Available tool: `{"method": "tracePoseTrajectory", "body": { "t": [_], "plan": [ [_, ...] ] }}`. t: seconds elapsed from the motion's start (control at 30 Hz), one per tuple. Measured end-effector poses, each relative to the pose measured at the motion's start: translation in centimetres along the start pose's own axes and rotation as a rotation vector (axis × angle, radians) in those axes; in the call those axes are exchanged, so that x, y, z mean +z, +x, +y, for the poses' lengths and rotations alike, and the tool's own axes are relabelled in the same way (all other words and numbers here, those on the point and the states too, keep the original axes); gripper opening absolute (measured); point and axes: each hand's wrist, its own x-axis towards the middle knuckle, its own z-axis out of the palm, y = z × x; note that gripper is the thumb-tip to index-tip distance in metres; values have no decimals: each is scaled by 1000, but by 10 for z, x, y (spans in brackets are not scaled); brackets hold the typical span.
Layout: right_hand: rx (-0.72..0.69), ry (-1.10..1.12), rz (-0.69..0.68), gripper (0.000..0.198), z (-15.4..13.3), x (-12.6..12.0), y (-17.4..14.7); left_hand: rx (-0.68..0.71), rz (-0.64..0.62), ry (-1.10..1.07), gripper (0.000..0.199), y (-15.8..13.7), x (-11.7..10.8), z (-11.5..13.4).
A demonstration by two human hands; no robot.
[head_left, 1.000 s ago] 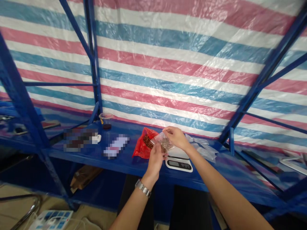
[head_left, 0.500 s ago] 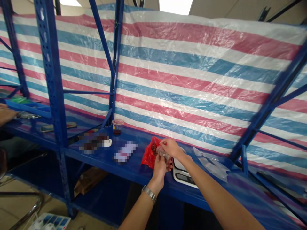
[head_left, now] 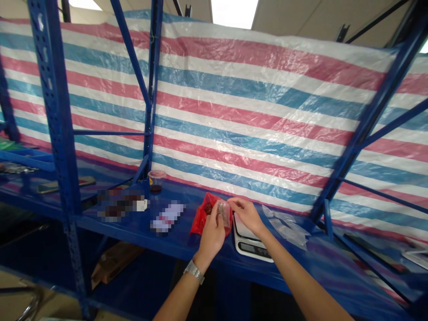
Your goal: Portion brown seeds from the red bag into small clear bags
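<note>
A small clear plastic bag [head_left: 224, 214] with dull contents is gripped between the fingers and thumb of my left hand [head_left: 212, 234]. My right hand [head_left: 248, 216] pinches the same bag by its upper right edge. Both hands are over an open red plastic bag [head_left: 198, 221], which holds small brown pieces [head_left: 208, 208] too small to name. Just to the right, partly behind my right forearm, lies a white digital scale [head_left: 253, 250]. Several flat clear plastic bags [head_left: 288, 229] are spread beyond it.
A purple-white pixelated item [head_left: 167, 217] and a lidded clear cup [head_left: 156, 182] with dark liquid are on the blue shelf [head_left: 133, 226] to the left. Blue uprights [head_left: 55, 111] frame the space. A striped plastic sheet [head_left: 250, 111] hangs behind.
The clear bag has turned more upright, and my right hand has shifted from over it to its upper right edge. My left hand now shows its back. The whole view has shifted right.
</note>
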Motion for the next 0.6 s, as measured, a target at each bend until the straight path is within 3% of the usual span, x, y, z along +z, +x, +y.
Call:
{"method": "tracePoseTrajectory", "body": {
  "t": [0.17, 0.37, 0.6],
  "plan": [
    [91, 122, 143, 46, 7, -25, -17, 181, 14, 341, 52, 1, -9, 12],
    [257, -20, 310, 49, 55, -70, -41, 270, 136, 652, 44, 16, -28, -2],
    [264, -106, 501, 55, 107, -69, -74, 316, 44, 768, 41, 36, -27, -32]
  ]
}}
